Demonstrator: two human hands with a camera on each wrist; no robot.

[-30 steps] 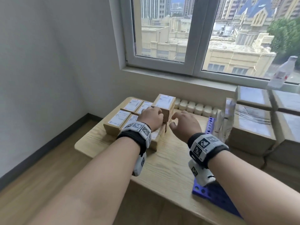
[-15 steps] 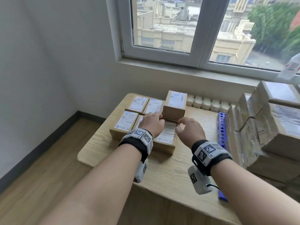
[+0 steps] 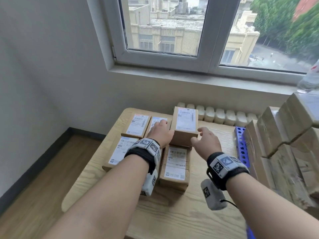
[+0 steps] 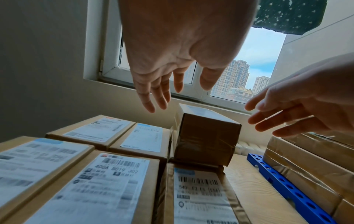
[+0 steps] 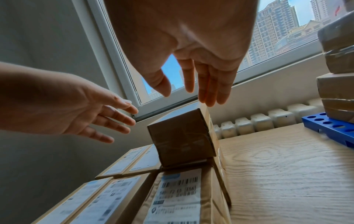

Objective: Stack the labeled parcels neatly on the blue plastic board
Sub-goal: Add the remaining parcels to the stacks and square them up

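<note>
Several brown parcels with white labels lie flat on the wooden table (image 3: 198,219). One parcel (image 3: 184,125) sits raised on top of another at the back of the group. My left hand (image 3: 160,133) is at its left side and my right hand (image 3: 205,139) at its right, both with straight, spread fingers. In the wrist views the raised parcel (image 4: 206,139) (image 5: 182,139) stands free between my left hand (image 4: 172,84) and my right hand (image 5: 191,87); neither touches it. The blue plastic board (image 3: 241,145) lies to the right and bears a tall stack of taped parcels (image 3: 284,144).
A white radiator (image 3: 221,114) runs behind the table under the window sill (image 3: 189,78). A plastic bottle (image 3: 310,78) stands on the sill at the far right. A wall closes the left side. Bare wood shows between the flat parcels and the board.
Both hands have moved forward from the near parcels to either side of the raised parcel, and their fingers have spread. The head view has tipped downward.
</note>
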